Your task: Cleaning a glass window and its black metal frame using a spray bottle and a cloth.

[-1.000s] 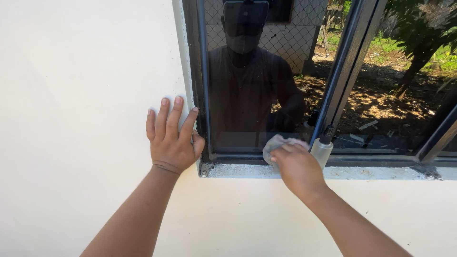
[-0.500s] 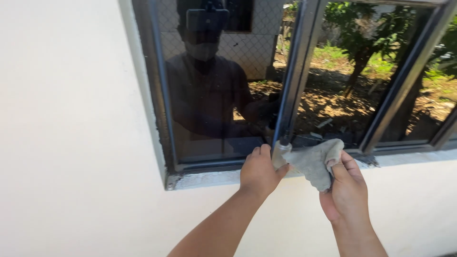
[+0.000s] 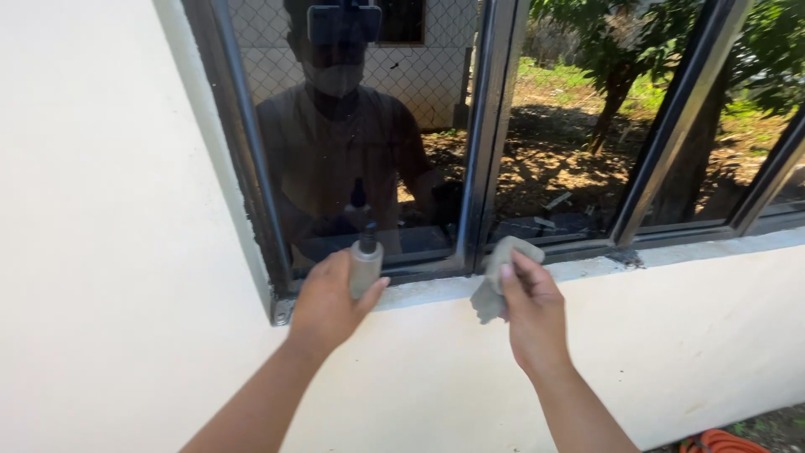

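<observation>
While the left hand (image 3: 327, 304) wraps shut round a small grey spray bottle (image 3: 365, 267) w/ black nozzle, held upright just above the pale window sill (image 3: 587, 270) at the left pane's bottom corner, the right hand (image 3: 532, 310) pinches a crumpled grey cloth (image 3: 496, 275) between thumb & fingers, pressed vs. the sill below the black window frame (image 3: 478, 143). No label visible on bottle; orange hose (image 3: 721, 441) lies at bottom right, white wall (image 3: 101, 252) to the left.
</observation>
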